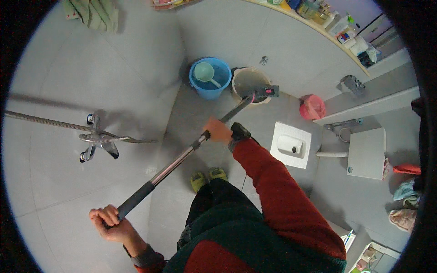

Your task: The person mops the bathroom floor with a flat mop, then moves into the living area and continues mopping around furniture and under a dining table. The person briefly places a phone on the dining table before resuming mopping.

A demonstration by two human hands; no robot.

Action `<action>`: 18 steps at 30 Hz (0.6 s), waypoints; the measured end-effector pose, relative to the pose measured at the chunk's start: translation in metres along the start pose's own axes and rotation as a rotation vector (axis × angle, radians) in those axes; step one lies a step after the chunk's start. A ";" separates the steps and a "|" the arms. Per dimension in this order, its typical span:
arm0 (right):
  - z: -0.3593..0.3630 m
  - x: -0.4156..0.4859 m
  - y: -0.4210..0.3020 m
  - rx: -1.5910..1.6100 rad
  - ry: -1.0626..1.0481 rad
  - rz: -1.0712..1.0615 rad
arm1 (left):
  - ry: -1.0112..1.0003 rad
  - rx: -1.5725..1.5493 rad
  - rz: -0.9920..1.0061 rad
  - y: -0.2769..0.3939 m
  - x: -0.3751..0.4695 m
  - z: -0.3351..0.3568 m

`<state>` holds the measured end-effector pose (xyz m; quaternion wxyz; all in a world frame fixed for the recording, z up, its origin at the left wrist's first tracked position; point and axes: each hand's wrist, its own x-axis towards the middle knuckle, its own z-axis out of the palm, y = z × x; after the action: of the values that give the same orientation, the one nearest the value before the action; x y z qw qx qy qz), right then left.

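Note:
My left hand point(111, 223) is closed around the dark grip at the near end of a long mop-like pole point(172, 168). Farther up the same pole, my right hand point(218, 130) grips it near a dark sleeve section. The pole's dark head, with a pink part point(269, 91), lies over the right rim of a whitish bucket point(251, 80) that holds greyish water. What is on the head's underside is hidden. Left of that bucket stands a blue bucket point(210, 92) with a pale green dipper point(204, 71) inside.
A squat toilet pan point(290, 145) is set in the floor at right, with a pink bin point(312, 107) beyond it. A shower mixer tap point(97, 138) with a metal hose is on the left wall. A shelf point(307, 22) of bottles runs along the upper right.

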<state>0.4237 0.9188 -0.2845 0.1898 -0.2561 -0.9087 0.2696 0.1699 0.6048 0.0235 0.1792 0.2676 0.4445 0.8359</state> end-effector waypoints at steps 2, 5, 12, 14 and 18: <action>0.000 -0.008 -0.023 -0.038 0.004 -0.026 | 0.115 -0.024 0.018 0.014 0.009 -0.023; -0.006 -0.022 -0.068 -0.136 -0.229 0.052 | 0.164 -0.209 0.027 0.044 0.020 -0.067; -0.040 -0.072 -0.145 -0.138 -0.273 0.050 | 0.240 -0.313 0.012 0.073 0.005 -0.137; -0.049 -0.086 -0.152 -0.150 -0.311 0.125 | 0.233 -0.275 -0.006 0.066 -0.001 -0.141; -0.063 -0.113 -0.153 -0.175 -0.344 0.169 | 0.175 -0.360 -0.100 0.044 -0.008 -0.139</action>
<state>0.4884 0.7685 -0.1690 -0.0144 -0.2969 -0.9230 0.2443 0.0896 0.4865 -0.0058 0.2264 0.1352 0.3143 0.9120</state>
